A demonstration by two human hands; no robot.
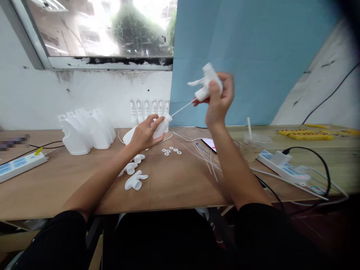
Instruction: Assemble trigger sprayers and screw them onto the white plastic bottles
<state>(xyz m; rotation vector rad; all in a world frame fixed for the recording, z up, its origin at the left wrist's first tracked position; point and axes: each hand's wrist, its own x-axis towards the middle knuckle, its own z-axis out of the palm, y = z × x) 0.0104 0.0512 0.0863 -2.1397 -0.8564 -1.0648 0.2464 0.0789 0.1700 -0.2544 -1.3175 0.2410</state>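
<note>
In front of you, a white wall (118,88) with a window (101,33) gives way to a blue sheet (239,45), and below them stretches a brown wooden table (168,187). At its far left lies a power strip (24,165). Next comes a cluster of white bottles (84,133), standing upright close together near the wall.

Your left hand (147,131) follows, its grip wrapped firmly around a white bottle (162,129), tilted with its neck up toward the right. Nearer to you, three loose spray tops (136,180) lie on the table. Behind the tilted bottle stands a row of white nozzles (146,108), their lower parts partly hidden. Small white washers (175,150) lie flat to the right.

A thin tube (184,107) slants up from the tilted bottle's mouth to a spray head (210,77); you cannot tell how far the tube goes in. Your right hand (219,99) has its grip clamped on that spray head, high above the table, trigger facing left. Below are loose tubes (206,161) and a phone (209,143). Farther right come a clear cup (251,148) with a straw (249,127), another power strip (292,174) and, behind it, yellow strips (305,135).
</note>
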